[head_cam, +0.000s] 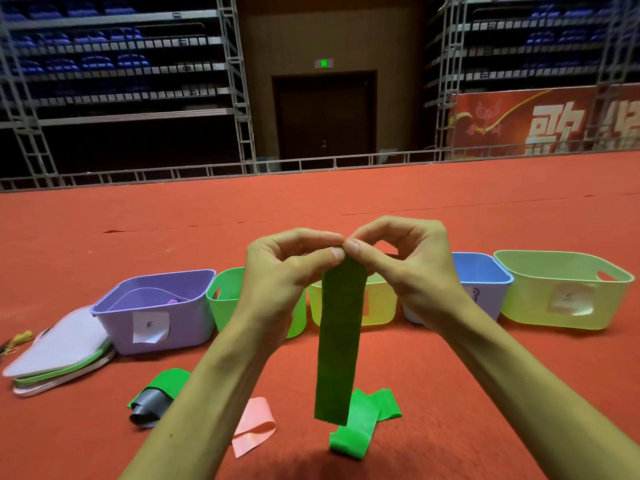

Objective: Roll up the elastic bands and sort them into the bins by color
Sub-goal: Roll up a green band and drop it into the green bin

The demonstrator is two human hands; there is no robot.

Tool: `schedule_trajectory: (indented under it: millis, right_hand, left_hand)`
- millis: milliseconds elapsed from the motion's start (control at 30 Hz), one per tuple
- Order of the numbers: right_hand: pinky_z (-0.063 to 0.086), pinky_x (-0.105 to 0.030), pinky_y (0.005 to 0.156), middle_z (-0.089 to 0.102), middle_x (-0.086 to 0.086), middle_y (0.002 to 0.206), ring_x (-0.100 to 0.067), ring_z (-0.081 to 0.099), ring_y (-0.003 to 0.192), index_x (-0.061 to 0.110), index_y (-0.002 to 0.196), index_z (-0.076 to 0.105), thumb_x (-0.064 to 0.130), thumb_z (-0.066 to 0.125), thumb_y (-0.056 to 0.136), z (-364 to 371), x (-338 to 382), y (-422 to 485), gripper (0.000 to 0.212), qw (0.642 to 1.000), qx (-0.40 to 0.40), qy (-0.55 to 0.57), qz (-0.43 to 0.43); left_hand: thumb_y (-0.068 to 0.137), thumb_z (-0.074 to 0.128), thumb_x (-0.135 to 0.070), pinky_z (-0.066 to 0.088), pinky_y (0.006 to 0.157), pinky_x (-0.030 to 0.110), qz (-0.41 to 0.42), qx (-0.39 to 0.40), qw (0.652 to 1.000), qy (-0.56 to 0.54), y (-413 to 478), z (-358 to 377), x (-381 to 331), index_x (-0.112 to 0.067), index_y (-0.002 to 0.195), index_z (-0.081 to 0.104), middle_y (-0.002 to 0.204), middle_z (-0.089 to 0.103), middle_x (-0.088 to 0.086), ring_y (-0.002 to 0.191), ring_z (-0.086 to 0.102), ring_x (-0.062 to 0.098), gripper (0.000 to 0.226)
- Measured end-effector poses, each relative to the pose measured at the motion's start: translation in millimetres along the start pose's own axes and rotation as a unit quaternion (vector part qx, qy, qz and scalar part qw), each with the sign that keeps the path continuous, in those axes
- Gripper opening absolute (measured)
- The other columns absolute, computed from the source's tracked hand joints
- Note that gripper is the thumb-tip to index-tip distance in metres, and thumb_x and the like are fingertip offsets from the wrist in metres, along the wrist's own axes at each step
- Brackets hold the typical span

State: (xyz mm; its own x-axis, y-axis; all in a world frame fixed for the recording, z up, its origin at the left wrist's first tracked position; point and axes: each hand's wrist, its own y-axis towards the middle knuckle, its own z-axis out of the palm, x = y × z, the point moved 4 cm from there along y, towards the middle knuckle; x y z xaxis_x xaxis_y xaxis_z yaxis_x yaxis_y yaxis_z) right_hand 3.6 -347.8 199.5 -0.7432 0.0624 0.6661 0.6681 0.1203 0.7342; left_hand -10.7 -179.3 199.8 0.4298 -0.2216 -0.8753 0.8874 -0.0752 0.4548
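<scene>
On the red floor (485, 209), the green bin (225, 299) is taken as reference. Just right of that bin and nearer the camera, the dark green band (341, 341) is hung vertically. Its top edge is pinched between thumbs and curled forefingers of left hand (277, 271) and right hand (408, 268). First turn should be kept tight, edges aligned.

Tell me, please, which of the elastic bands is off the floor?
The dark green band: the left hand and right hand pinch its top end, so it hangs down. The bright green band, pink band and grey band lie on the floor.
</scene>
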Motion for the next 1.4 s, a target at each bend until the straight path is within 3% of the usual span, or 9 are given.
schedule_trajectory:
  millis: [167, 300, 467, 700, 900, 1067, 1200, 1300, 1400]
  right_hand:
    - [0.055, -0.035, 0.077, 0.077, -0.009, 0.084, -0.017, 0.069, 0.083, 0.007, 0.085, 0.079, 0.011, 0.079, 0.084, -3.0, 0.8, -3.8, 0.004, 0.998, -0.003, 0.054, 0.015]
    - [0.055, -0.039, 0.078, 0.077, -0.006, 0.083, -0.016, 0.069, 0.082, 0.011, 0.082, 0.079, 0.012, 0.080, 0.083, -4.9, 3.4, -4.0, 0.002, 0.998, -0.008, 0.055, 0.011]
    - [0.054, -0.044, 0.078, 0.077, -0.007, 0.084, -0.018, 0.068, 0.084, 0.011, 0.082, 0.079, 0.012, 0.080, 0.081, -7.6, 2.4, -6.0, 0.002, 0.998, -0.010, 0.060, 0.019]
    - [0.053, -0.036, 0.080, 0.075, -0.011, 0.085, -0.022, 0.067, 0.086, 0.007, 0.086, 0.077, 0.009, 0.080, 0.078, -8.9, -2.7, -10.7, 0.009, 0.993, -0.010, 0.113, 0.040]
    - [0.056, -0.042, 0.076, 0.072, -0.016, 0.084, -0.031, 0.068, 0.083, 0.005, 0.087, 0.074, 0.019, 0.081, 0.077, -9.0, -5.2, -14.8, 0.018, 0.981, -0.005, 0.170, 0.095]
    - [0.058, -0.035, 0.065, 0.076, -0.018, 0.080, -0.028, 0.072, 0.075, 0.003, 0.081, 0.075, 0.022, 0.083, 0.081, -8.6, -0.7, -14.7, 0.020, 0.992, -0.039, 0.092, 0.083]
    - [0.060, -0.041, 0.068, 0.077, -0.017, 0.080, -0.035, 0.076, 0.078, -0.001, 0.085, 0.077, 0.022, 0.078, 0.081, -8.3, -1.2, -16.8, 0.024, 0.994, -0.035, 0.070, 0.081]
    - [0.060, -0.045, 0.071, 0.077, -0.017, 0.081, -0.041, 0.075, 0.081, 0.000, 0.086, 0.077, 0.022, 0.078, 0.080, -8.2, -1.2, -17.8, 0.023, 0.994, -0.046, 0.071, 0.067]
    - [0.058, -0.039, 0.071, 0.077, -0.015, 0.081, -0.027, 0.072, 0.077, 0.002, 0.085, 0.077, 0.016, 0.081, 0.082, -8.3, 0.0, -17.4, 0.014, 0.994, -0.056, 0.080, 0.052]
  left_hand:
    - [0.071, 0.087, -0.015, 0.058, 0.083, 0.031, -0.072, 0.029, 0.997, -0.020, -3.2, 3.8, 0.2, -0.011, 0.096, 0.080, 0.099, 0.078, 0.014, 0.095, 0.075, 0.023, 0.026]
    - [0.077, 0.075, -0.030, 0.059, 0.072, 0.026, -0.090, 0.045, 0.995, 0.018, -2.3, 5.4, -0.3, -0.005, 0.088, 0.078, 0.089, 0.077, 0.014, 0.081, 0.073, 0.018, 0.028]
    - [0.076, 0.074, -0.021, 0.059, 0.075, 0.025, -0.067, 0.052, 0.996, 0.020, -1.2, 6.2, -3.1, -0.001, 0.091, 0.077, 0.095, 0.077, 0.019, 0.087, 0.074, 0.022, 0.026]
    - [0.070, 0.075, -0.015, 0.057, 0.070, 0.020, -0.055, 0.048, 0.997, -0.006, -3.7, 11.6, -0.9, -0.006, 0.087, 0.079, 0.089, 0.078, 0.013, 0.085, 0.076, 0.020, 0.019]
    - [0.069, 0.078, -0.015, 0.060, 0.077, 0.027, -0.043, 0.042, 0.998, 0.013, -1.9, 11.6, 3.2, -0.006, 0.090, 0.080, 0.095, 0.077, 0.019, 0.089, 0.074, 0.025, 0.024]
    - [0.071, 0.077, -0.013, 0.058, 0.088, 0.038, -0.037, 0.033, 0.998, 0.026, -1.5, 10.7, 7.1, -0.003, 0.097, 0.079, 0.098, 0.078, 0.020, 0.095, 0.073, 0.028, 0.028]
    - [0.075, 0.076, -0.004, 0.058, 0.093, 0.040, -0.035, 0.028, 0.998, 0.032, -1.8, 9.6, 8.2, -0.002, 0.098, 0.078, 0.098, 0.078, 0.020, 0.099, 0.074, 0.032, 0.023]
    - [0.068, 0.078, -0.012, 0.060, 0.087, 0.034, -0.048, 0.026, 0.998, 0.015, -3.2, 9.8, 7.4, -0.006, 0.096, 0.078, 0.099, 0.078, 0.018, 0.099, 0.075, 0.028, 0.028]
    - [0.070, 0.077, -0.012, 0.059, 0.077, 0.027, -0.072, 0.041, 0.996, -0.012, -3.3, 10.7, 5.7, -0.002, 0.098, 0.076, 0.101, 0.077, 0.019, 0.096, 0.076, 0.026, 0.030]
